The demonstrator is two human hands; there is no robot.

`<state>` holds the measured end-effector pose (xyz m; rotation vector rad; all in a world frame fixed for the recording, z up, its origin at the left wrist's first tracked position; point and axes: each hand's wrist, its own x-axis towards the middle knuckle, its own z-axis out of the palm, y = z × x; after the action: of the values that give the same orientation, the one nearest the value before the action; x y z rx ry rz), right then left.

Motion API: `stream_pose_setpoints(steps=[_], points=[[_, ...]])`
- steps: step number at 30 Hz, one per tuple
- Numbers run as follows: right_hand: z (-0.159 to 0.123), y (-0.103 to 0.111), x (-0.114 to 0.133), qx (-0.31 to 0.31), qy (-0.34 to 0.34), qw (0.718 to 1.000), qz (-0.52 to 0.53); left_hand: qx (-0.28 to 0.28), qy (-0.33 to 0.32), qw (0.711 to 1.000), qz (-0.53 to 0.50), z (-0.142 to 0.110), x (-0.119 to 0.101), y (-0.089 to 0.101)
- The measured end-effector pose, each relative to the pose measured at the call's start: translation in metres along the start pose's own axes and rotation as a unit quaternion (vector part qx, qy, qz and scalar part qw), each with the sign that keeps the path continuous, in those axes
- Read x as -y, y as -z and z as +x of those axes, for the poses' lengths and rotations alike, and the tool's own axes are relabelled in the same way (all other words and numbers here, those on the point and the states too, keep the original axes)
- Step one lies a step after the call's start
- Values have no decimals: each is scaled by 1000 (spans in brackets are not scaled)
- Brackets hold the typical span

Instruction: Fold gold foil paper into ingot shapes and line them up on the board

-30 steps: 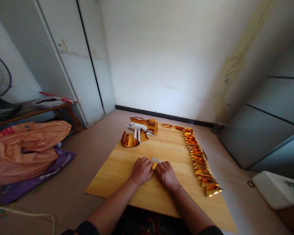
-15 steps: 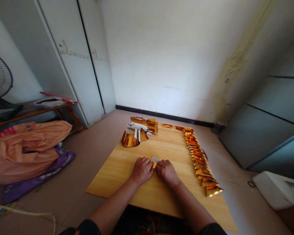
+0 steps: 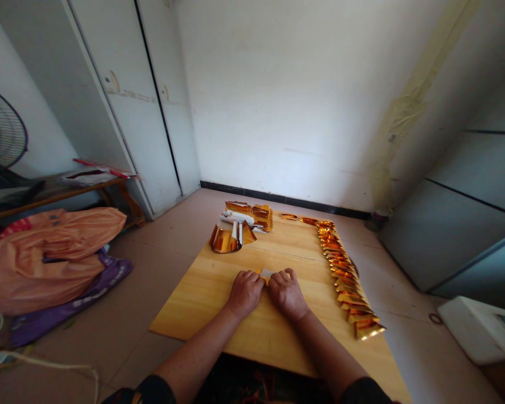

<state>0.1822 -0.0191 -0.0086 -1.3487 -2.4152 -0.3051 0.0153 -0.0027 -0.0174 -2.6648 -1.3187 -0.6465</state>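
Nothing legible from here. Pale lettering (image 3: 96,292) runs along purple bag (image 3: 46,324) on floor (image 3: 164,264) at left, too blurred to make out any character.

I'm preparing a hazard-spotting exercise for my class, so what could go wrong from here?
The small gold-and-white sheet, partly covered by the left hand and right hand, might crease crookedly if they press unevenly.

The row of folded gold foil pieces lies along the right edge of the wooden board; a bump could knock some off.

The curled gold foil sheets by the far left corner look loose and might slip over the side.
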Motion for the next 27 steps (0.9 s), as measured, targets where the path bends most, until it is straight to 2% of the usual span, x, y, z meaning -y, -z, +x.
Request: stream_pose_setpoints(steps=[7, 13, 18, 23, 27], points=[[-16, -3, -13, 2, -18, 995, 98, -17, -6, 1000, 0, -1, 0, -1], [-20, -12, -24, -12, -60, 989, 133, 14, -4, 1000, -7, 0, 1, 5], [-19, -20, -32, -22, -86, 975, 202, 38, -8, 999, -22, -4, 0, 13], [-13, -18, -38, -2, -110, 955, 275, 49, -17, 998, -37, -10, -2, 20], [-8, -11, -37, 22, -124, 952, 280, 51, -19, 998, -35, -14, -2, 21]])
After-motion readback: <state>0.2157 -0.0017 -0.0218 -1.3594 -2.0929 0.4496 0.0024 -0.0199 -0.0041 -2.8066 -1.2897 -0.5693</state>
